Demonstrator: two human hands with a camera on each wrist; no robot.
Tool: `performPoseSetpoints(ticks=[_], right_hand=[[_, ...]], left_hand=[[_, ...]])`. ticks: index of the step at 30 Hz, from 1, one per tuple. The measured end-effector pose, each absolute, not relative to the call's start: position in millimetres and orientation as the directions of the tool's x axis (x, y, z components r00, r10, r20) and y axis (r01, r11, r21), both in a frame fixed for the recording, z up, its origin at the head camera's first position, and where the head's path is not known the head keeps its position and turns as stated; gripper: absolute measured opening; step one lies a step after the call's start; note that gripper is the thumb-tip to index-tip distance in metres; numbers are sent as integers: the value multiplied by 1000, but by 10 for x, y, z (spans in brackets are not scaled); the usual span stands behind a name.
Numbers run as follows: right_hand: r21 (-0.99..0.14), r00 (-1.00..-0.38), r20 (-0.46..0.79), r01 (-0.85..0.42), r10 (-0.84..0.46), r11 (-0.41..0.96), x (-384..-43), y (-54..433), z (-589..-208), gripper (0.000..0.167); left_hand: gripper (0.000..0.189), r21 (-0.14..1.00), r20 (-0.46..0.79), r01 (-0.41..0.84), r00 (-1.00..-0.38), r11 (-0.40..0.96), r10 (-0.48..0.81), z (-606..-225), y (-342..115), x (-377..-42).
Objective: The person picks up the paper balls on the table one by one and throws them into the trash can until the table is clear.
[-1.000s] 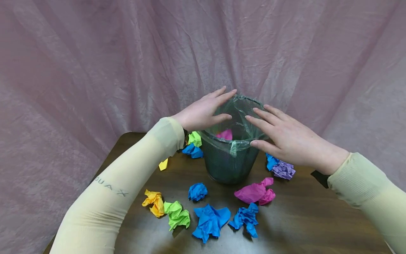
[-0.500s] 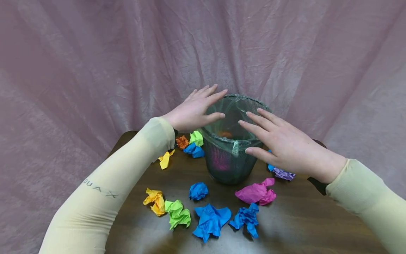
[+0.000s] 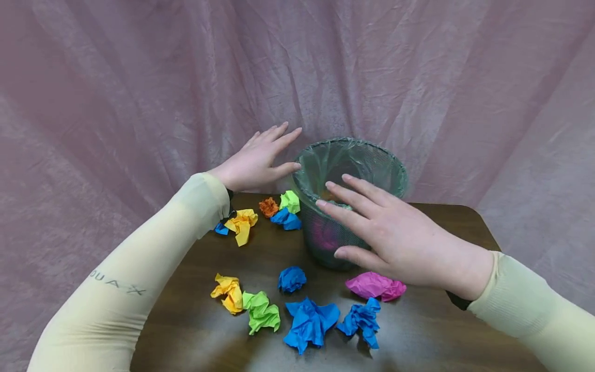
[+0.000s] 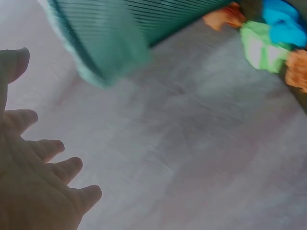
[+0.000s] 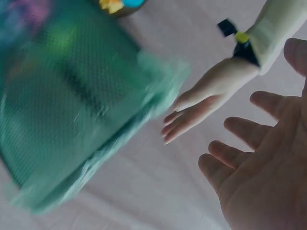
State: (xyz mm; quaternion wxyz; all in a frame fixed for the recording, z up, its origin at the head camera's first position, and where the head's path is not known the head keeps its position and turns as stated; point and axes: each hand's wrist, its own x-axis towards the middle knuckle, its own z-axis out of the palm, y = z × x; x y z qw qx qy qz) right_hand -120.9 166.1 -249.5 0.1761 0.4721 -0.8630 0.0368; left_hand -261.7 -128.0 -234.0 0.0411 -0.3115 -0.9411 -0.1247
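Note:
A dark green mesh wastebasket (image 3: 310,222) lined with a thin translucent green bag (image 3: 325,155) stands at the table's back. Pink and orange crumpled paper shows faintly through its wall. My left hand (image 3: 257,157) is raised just left of the rim, fingers straight, nothing held. In front of the basket my right hand (image 3: 395,232) hovers palm down with spread fingers, overlapping the rim in the head view. The right wrist view has the basket's wall (image 5: 62,105) beside the right hand (image 5: 268,158); both palms there hold nothing.
Crumpled paper lies around the basket: blue balls (image 3: 311,323), a pink one (image 3: 374,287), green (image 3: 262,312) and yellow (image 3: 228,293) in front; yellow (image 3: 243,225), orange (image 3: 268,207) and green (image 3: 290,201) left. A pink curtain (image 3: 186,77) hangs behind the brown table (image 3: 446,320).
The pink paper inside the basket has dropped lower, showing through the mesh. My left hand has moved left off the basket's opening; my right hand has come left and closer, across its front.

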Motion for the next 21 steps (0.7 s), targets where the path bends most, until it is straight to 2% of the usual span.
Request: performPoseSetpoints(ticks=[4, 12, 17, 21], right_hand=[[99, -435, 313, -869, -844, 485, -1100, 1504, -2592, 71], [-12, -399, 200, -914, -895, 405, -1046, 1229, -2925, 69], [-74, -410, 157, -912, -898, 403, -1114, 1045, -3227, 69], [-122, -430, 127, -901, -894, 416, -1180, 871, -3490, 69]], left_hand=[[81, 204, 130, 558, -830, 804, 543, -2442, -1458, -2639], [83, 175, 44, 482, -875, 858, 482, -2698, -1805, -2713], [80, 174, -26, 435, -895, 883, 446, -3009, -2062, -2721], [85, 200, -103, 384, -907, 902, 409, -3331, -2309, -2690]])
